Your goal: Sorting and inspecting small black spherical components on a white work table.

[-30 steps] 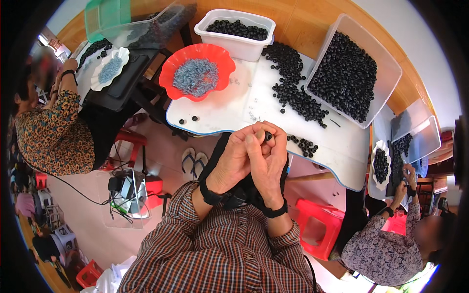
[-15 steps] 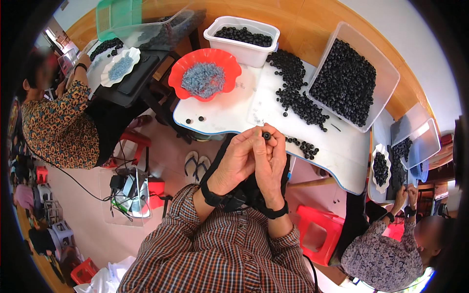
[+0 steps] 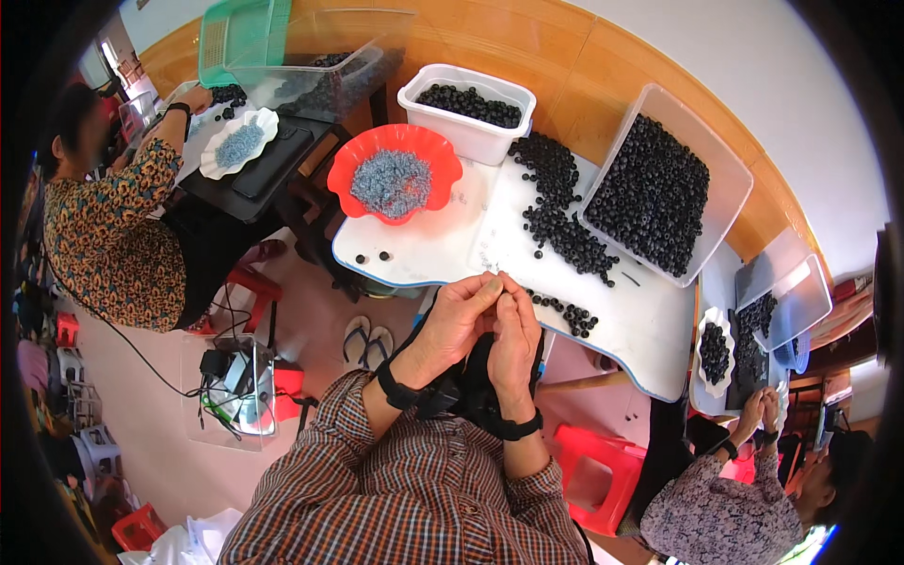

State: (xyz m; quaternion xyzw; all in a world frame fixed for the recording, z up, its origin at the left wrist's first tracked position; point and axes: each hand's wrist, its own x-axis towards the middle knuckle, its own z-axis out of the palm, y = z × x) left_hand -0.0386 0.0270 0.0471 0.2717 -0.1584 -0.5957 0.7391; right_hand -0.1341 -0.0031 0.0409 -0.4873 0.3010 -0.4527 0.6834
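Note:
My left hand (image 3: 456, 322) and my right hand (image 3: 514, 350) meet just off the near edge of the white table (image 3: 443, 256). Thumb and fingers of both are pinched close together at the tips. Whatever lies between them is hidden or too small to name. Just right of my fingertips is a short row of small black round parts (image 3: 571, 316) on the table. A few tiny clear bits (image 3: 489, 260) are scattered beyond my fingers. To the far left stands a red scalloped bowl (image 3: 343, 155) of small bluish-grey pieces.
A white tub (image 3: 471, 139) and a tilted clear bin (image 3: 725, 202) hold many black parts; a loose pile (image 3: 556, 212) lies between them. Co-workers sit left (image 3: 113, 250) and right (image 3: 730, 499). A red stool (image 3: 593, 476) and a clear box of cables (image 3: 226, 391) are on the floor.
The black round part seen at my fingertips half a second ago is now out of sight. My right fingers have closed in toward the left ones. The whole view has shifted slightly.

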